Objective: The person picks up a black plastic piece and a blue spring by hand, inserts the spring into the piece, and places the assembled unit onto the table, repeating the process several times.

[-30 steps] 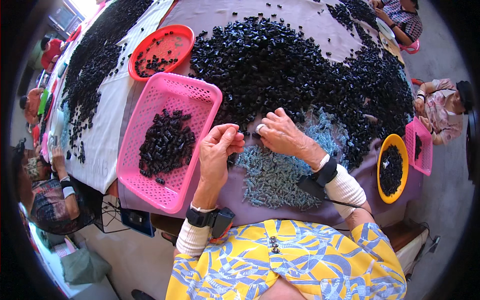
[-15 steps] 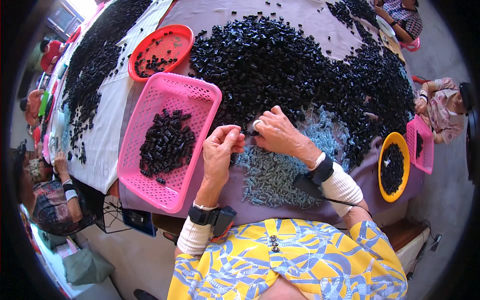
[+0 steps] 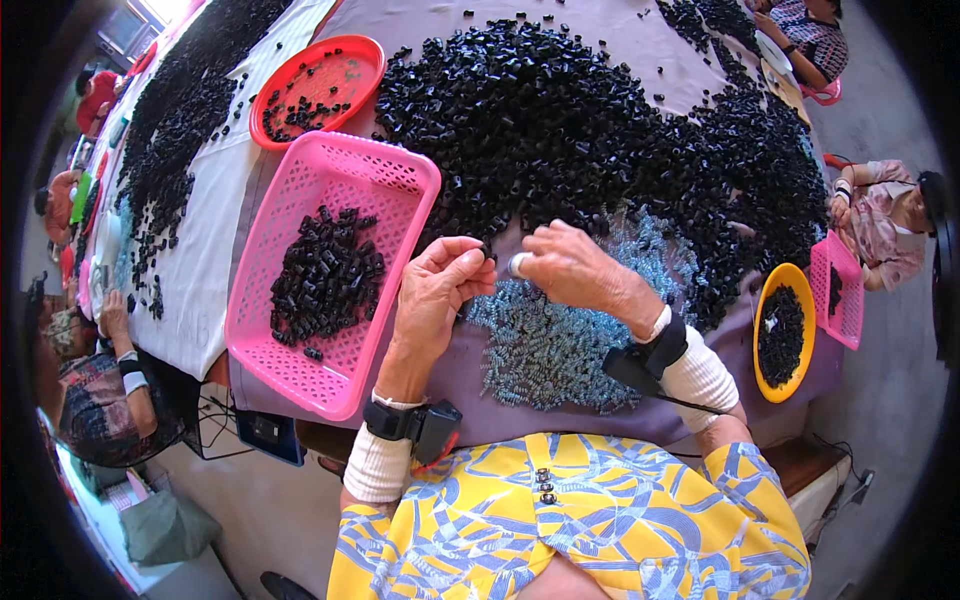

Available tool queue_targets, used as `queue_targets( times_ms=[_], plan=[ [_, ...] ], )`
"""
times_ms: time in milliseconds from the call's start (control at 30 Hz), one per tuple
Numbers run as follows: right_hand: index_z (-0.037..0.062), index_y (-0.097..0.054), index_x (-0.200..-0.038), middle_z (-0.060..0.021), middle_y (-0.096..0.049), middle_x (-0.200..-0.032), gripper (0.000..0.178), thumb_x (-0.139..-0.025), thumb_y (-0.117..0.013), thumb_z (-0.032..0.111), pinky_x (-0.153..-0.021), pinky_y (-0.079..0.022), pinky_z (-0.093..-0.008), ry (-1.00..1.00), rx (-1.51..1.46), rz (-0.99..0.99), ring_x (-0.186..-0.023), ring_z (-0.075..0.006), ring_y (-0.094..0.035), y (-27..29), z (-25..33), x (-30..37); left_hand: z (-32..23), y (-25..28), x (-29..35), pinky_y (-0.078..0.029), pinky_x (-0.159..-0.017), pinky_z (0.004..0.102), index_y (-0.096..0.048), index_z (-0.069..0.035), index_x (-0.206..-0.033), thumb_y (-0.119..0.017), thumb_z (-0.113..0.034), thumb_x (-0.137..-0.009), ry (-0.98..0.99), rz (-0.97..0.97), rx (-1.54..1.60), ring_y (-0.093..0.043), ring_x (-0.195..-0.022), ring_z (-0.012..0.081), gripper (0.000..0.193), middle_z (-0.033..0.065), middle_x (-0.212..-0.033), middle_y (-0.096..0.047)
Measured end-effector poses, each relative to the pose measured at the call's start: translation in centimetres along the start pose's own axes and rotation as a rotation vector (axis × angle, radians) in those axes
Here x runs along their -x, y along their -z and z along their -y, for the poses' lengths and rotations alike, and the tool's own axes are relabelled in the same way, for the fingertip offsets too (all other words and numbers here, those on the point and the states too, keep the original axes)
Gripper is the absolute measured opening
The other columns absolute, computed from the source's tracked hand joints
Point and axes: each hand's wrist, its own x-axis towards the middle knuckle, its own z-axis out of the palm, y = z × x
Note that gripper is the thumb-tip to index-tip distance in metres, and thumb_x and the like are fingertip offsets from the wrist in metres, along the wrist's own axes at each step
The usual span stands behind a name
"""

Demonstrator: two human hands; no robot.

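Note:
My left hand [image 3: 436, 292] pinches a small black plastic piece [image 3: 487, 252] between thumb and fingertips, beside the right rim of the pink basket [image 3: 372, 325]. Just right of it is my right hand [image 3: 580, 268], its fingers curled in and a white band or cap on one of them. Whatever those fingers hold is hidden. Beneath the right hand spreads a heap of small pale-blue springs [image 3: 555, 350]. Beyond both hands rises a large pile of small black plastic pieces [image 3: 530, 130]. More such black pieces lie inside the pink basket.
A red tray [image 3: 320, 92] with scattered black pieces lies behind the basket. At the right stand a yellow bowl [image 3: 781, 335] of black bits and a smaller pink basket [image 3: 845, 290]. Other people sit around the tables; another black pile [image 3: 165, 150] covers the left table.
My right hand has drawn slightly right and away from the left, widening the gap between them. My left hand has tilted up a little, and the black piece now shows at its fingertips.

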Motion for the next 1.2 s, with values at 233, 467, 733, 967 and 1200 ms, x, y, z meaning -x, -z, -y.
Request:
queue_targets(
  times_ms=[233,467,733,967,1200],
  plan=[
    [0.0084,-0.057,-0.082,-0.0062,-0.055,-0.082,0.019,-0.065,-0.065,0.005,-0.078,-0.039,-0.0357,-0.006,0.005,0.021,-0.084,-0.0224,-0.054,-0.8,0.0,0.3,0.2,-0.1,0.0,-0.054,-0.069,0.0284,-0.057,-0.001,-0.101,-0.060,-0.010,-0.087,-0.011,0.012,0.059,-0.063,-0.076,0.0165,0.016,0.0094,-0.086,-0.063],
    [0.0075,-0.055,-0.074,-0.0058,-0.054,-0.076,0.008,-0.069,-0.061,0.005,-0.074,-0.039,-0.0369,-0.103,0.035,-0.079,-0.079,-0.0229,-0.055,-1.1,-0.9,0.4,0.4,0.1,-0.1,-0.055,-0.069,0.0286,-0.056,-0.001,-0.101,-0.059,-0.009,-0.087,-0.016,0.003,0.082,-0.064,-0.077,0.0170,0.016,0.0097,-0.087,-0.063],
    [0.0068,-0.056,-0.072,-0.0066,-0.055,-0.073,0.007,-0.068,-0.062,0.009,-0.073,-0.038,-0.0376,-0.098,0.097,-0.141,-0.077,-0.0229,-0.055,-1.6,-0.1,-0.1,0.5,-0.1,0.1,-0.055,-0.070,0.0283,-0.057,0.002,-0.108,-0.059,-0.007,-0.087,0.000,0.010,0.097,-0.064,-0.077,0.0174,0.022,0.0107,-0.089,-0.064],
    [0.0045,-0.056,-0.076,-0.0080,-0.056,-0.075,0.018,-0.067,-0.069,0.013,-0.075,-0.039,-0.0368,-0.136,-0.020,-0.249,-0.076,-0.0246,-0.055,1.6,0.2,-0.1,1.2,0.2,0.0,-0.055,-0.074,0.0308,-0.057,0.001,-0.109,-0.056,-0.004,-0.088,-0.005,0.051,0.075,-0.064,-0.083,0.0190,0.022,0.0124,-0.094,-0.063],
    [0.0049,-0.056,-0.075,-0.0076,-0.056,-0.073,0.015,-0.070,-0.068,0.013,-0.080,-0.039,-0.0364,-0.126,0.040,-0.201,-0.075,-0.0233,-0.055,3.6,1.0,-0.5,1.0,-1.0,0.1,-0.055,-0.072,0.0292,-0.057,0.001,-0.107,-0.057,-0.003,-0.087,-0.075,0.019,-0.021,-0.064,-0.081,0.0179,0.020,0.0113,-0.094,-0.063]
  ],
)
